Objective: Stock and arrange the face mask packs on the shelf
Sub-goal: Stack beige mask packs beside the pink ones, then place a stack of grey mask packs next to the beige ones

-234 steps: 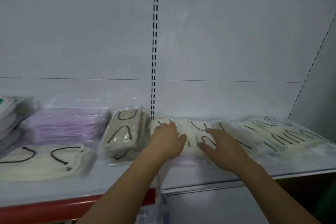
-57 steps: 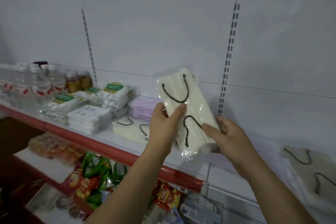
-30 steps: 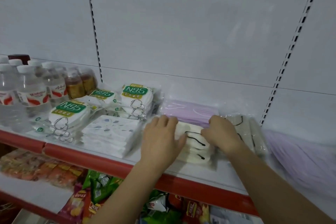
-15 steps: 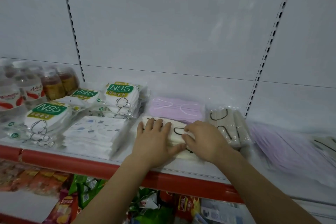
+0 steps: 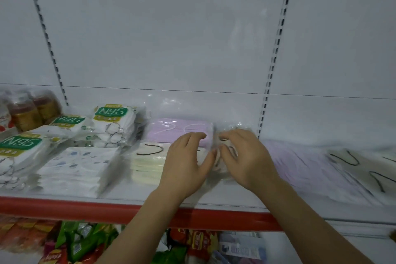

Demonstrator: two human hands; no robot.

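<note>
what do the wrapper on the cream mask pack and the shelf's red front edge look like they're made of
Cream mask pack: wrapper looks like thin clear plastic film, glossy; the layered masks and black ear loops show through it, with faint glare.

Red front edge: smooth, slightly shiny strip, probably plastic or painted metal; the picture cannot settle which.

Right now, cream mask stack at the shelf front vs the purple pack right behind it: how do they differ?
Cream mask stack: pale yellow with black ear loops, several packs piled at the shelf front; the left hand covers its right end. Purple pack: lilac with pale loops, set further back against the wall, the left hand's fingertips over its right part. Both lie flat in clear plastic wrap.
</note>
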